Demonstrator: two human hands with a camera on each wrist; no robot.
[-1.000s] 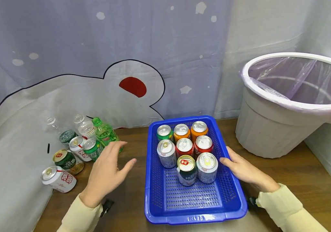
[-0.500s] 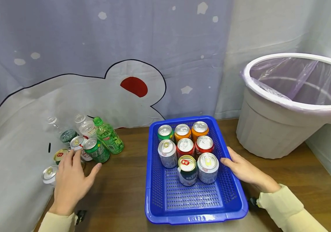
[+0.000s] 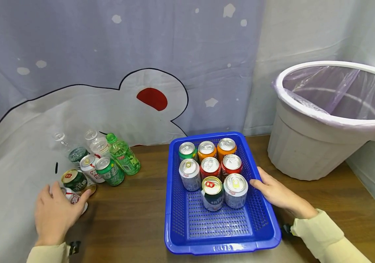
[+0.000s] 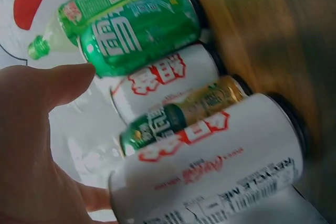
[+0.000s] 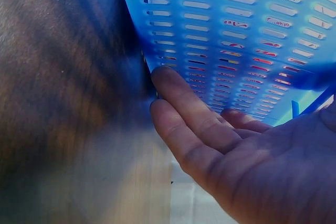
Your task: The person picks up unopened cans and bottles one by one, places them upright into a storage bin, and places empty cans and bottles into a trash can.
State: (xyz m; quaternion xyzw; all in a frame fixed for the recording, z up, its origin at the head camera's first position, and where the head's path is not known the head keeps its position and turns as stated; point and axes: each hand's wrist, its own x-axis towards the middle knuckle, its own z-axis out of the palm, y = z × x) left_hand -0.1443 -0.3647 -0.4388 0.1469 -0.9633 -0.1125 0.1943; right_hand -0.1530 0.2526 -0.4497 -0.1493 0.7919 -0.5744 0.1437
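My left hand (image 3: 54, 215) is at a white can (image 3: 74, 198) with red lettering at the far left, fingers beyond it and thumb out to its right. In the left wrist view, the thumb stands apart from that white can (image 4: 210, 166), and another finger is right at its top end. At the right, my right hand (image 3: 277, 193) holds the side of a blue basket (image 3: 221, 249), thumb over the rim. Fingers (image 5: 181, 129) lie along the slotted outer wall in the right wrist view. Several upright drink cans, including a dark green can (image 3: 212, 197), fill the basket's back and middle.
Beside the left hand stand a green-and-gold can (image 3: 75, 180), another white can (image 3: 90, 164), a green can (image 3: 110, 171), a green bottle (image 3: 123, 155) and clear bottles (image 3: 96, 142). A large lined bin (image 3: 309, 146) stands at the back right. A curtain (image 3: 207, 54) hangs behind.
My left hand has moved left and toward the near side, from beside the green bottle to the nearest white can. The right hand and the basket have stayed in place.
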